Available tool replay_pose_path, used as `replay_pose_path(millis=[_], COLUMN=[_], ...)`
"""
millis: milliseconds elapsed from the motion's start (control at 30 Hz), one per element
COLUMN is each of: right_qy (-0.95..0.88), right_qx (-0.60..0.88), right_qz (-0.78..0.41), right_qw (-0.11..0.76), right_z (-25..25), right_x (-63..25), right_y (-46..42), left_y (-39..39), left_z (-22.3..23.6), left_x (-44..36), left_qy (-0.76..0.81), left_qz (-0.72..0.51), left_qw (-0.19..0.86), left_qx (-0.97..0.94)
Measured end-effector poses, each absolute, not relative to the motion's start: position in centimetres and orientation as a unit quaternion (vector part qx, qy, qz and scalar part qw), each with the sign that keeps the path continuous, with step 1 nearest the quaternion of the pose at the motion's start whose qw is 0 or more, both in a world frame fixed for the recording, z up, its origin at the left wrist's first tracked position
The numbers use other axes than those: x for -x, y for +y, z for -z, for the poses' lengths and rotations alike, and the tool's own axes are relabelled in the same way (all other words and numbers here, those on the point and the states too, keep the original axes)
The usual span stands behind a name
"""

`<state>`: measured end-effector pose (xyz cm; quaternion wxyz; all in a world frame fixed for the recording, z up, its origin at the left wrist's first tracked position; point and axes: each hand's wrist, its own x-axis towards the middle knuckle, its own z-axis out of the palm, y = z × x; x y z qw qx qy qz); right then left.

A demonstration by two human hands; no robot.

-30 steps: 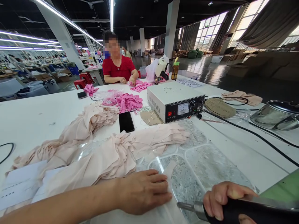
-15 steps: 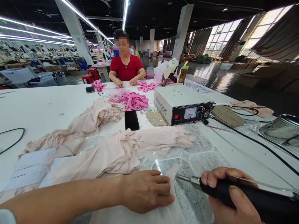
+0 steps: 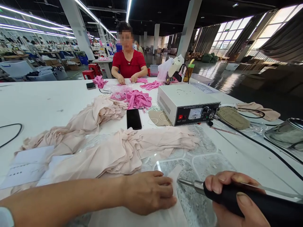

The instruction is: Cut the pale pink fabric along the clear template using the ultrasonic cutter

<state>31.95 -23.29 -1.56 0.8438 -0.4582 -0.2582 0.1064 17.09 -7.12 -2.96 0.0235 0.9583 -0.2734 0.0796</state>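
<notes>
My left hand (image 3: 148,192) lies flat, fingers together, pressing a pale fabric piece (image 3: 174,209) onto a clear plastic sheet (image 3: 203,164) at the table's near edge. My right hand (image 3: 236,201) is wrapped round a black-handled cutting tool (image 3: 251,201). Its metal tip (image 3: 183,182) points left and sits just right of my left fingertips, over the fabric's edge. A black cable (image 3: 255,142) runs from the tool to a white control box (image 3: 188,104).
Piles of pale pink fabric pieces (image 3: 113,151) spread left and ahead. A black phone (image 3: 133,119), pink strips (image 3: 138,99) and a steel lid (image 3: 284,134) lie on the white table (image 3: 40,104). A person in a red shirt (image 3: 129,64) sits at the far side.
My right hand rose from the bottom edge and brought the tool's tip up and left, close to my left fingertips. The left hand stayed on the fabric.
</notes>
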Motion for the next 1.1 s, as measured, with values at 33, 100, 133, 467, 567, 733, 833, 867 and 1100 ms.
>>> replay_pose_path(millis=[33, 100, 133, 467, 567, 733, 833, 867, 1100], right_qy=[-0.261, -0.266, -0.269, -0.273, -0.274, -0.31, -0.331, -0.333, -0.296], right_qx=[0.46, 0.462, 0.462, 0.463, 0.461, 0.46, 0.457, 0.458, 0.465], right_qz=[-0.105, -0.105, -0.106, -0.111, -0.114, -0.113, -0.108, -0.109, -0.135], right_qw=[0.842, 0.839, 0.838, 0.836, 0.836, 0.824, 0.818, 0.817, 0.824], right_z=[1.6, 1.73, 1.79, 1.73, 1.91, 2.11, 2.2, 2.21, 1.81], right_x=[-31.96, -31.93, -31.9, -31.75, -31.77, -31.85, -32.02, -32.06, -31.7], right_y=[-23.26, -23.19, -23.15, -23.01, -22.91, -22.66, -22.57, -22.57, -23.2], left_y=[-7.12, -7.13, -7.14, -7.21, -7.23, -7.23, -7.24, -7.25, -7.29], left_z=[2.97, 2.95, 2.92, 2.59, 2.47, 2.59, 2.78, 2.82, 2.79], left_x=[-17.08, -17.1, -17.12, -17.23, -17.21, -17.2, -17.19, -17.18, -17.14], left_qy=[-0.274, -0.274, -0.274, -0.274, -0.275, -0.28, -0.28, -0.278, -0.281], left_qz=[-0.081, -0.082, -0.081, -0.082, -0.077, -0.076, -0.08, -0.079, -0.081], left_qw=[0.024, 0.025, 0.025, 0.033, 0.033, 0.034, 0.036, 0.035, 0.03], left_qx=[-0.958, -0.958, -0.958, -0.958, -0.958, -0.956, -0.956, -0.957, -0.956])
